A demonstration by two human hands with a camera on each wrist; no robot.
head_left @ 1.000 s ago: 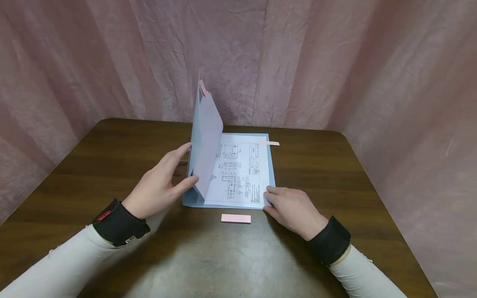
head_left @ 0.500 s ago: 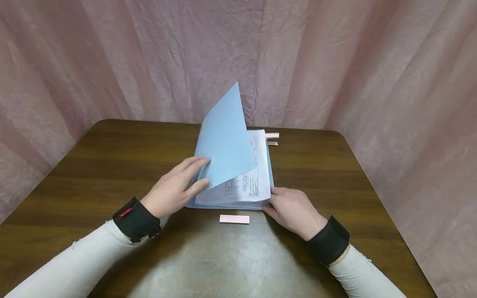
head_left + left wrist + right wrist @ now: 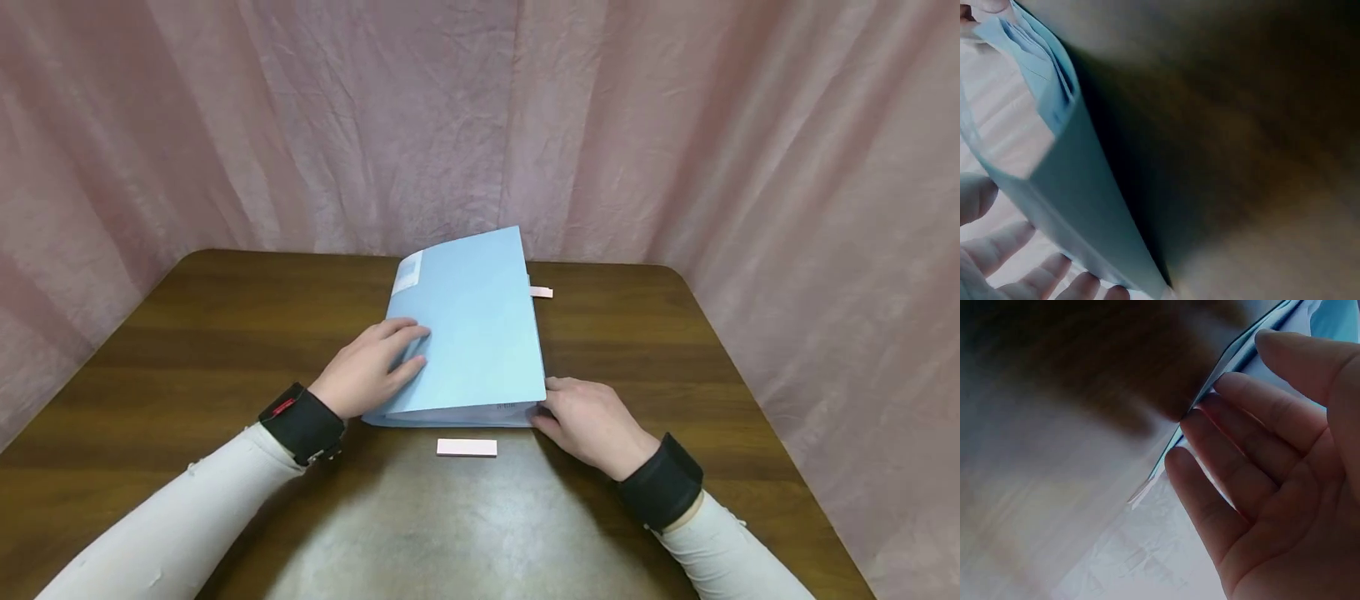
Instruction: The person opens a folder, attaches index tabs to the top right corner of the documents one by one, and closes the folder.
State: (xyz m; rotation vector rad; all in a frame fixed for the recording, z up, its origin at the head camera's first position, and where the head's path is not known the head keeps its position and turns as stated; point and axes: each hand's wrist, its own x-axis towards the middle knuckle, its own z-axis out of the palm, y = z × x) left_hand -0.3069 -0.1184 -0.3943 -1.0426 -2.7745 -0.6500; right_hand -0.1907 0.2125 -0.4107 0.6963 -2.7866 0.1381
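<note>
A light blue folder lies on the table, its front cover sloping down over the sheets inside and slightly raised along the near edge. My left hand rests on the cover near the spine, fingers loosely spread; the left wrist view shows its fingertips along the spine side. At the near right corner, my right hand touches the folder's edge. In the right wrist view its fingers are extended against that edge, with the thumb apart from them. Paper layers show between the covers.
Pink sticky tabs poke out from the folder's right side. A pink pad of sticky notes lies in front of the folder. Behind the wooden table hangs a pink curtain.
The cover and the raised sheets have swung from upright on the left down to the right over the drawing page. My left hand followed rightward; my right hand stayed at the corner.
</note>
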